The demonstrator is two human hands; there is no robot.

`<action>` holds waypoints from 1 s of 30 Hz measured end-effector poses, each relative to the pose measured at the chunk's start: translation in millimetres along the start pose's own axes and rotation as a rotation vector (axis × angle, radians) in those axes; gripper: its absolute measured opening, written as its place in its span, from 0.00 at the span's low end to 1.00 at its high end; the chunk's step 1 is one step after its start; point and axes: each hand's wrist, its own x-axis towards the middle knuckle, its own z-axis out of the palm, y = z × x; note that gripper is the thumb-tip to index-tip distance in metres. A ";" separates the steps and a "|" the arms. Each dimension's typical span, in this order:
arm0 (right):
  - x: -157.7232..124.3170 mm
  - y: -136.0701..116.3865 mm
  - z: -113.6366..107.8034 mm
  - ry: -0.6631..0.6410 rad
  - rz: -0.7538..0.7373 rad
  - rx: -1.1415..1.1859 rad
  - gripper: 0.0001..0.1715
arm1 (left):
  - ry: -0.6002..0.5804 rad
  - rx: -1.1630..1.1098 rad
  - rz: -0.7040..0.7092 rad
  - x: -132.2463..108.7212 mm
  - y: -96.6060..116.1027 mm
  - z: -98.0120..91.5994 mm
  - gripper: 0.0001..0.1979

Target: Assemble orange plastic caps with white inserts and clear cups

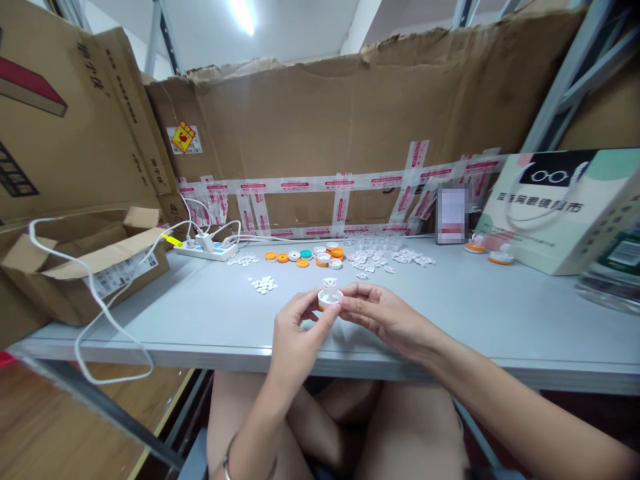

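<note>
Between my two hands, just above the near part of the grey table, is a small round white cap with an orange lower edge (329, 297). My left hand (299, 328) is closed on its left side, thumb in front. My right hand (376, 309) pinches the right side with thumb and fingertips. A small white part (329, 283) shows right behind the cap's rim; whether it touches the cap I cannot tell. Farther back stand several orange, white and teal round caps (305, 255). Small white discs (264, 285) lie to their left, and white plastic pieces (369, 260) to their right.
A power strip (207, 249) with white cables lies at the back left, beside an open cardboard box (127, 267). A phone (453, 213) leans against the cardboard wall (300, 127). At right stand a paper bag (545, 207), orange-and-white assembled pieces (500, 257) and a clear bottle (617, 267).
</note>
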 end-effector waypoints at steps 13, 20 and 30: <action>-9.3 -3.9 23.0 0.018 -0.011 0.100 0.14 | 0.320 -0.346 -0.077 -11.9 -6.5 16.9 0.20; 44.0 -40.2 -24.8 -0.036 -0.201 -0.564 0.21 | 0.400 -0.208 -0.096 2.2 -8.1 6.8 0.21; 201.2 -57.9 -132.4 0.329 -0.259 -1.494 0.14 | 0.468 0.004 0.014 4.7 -22.1 9.2 0.19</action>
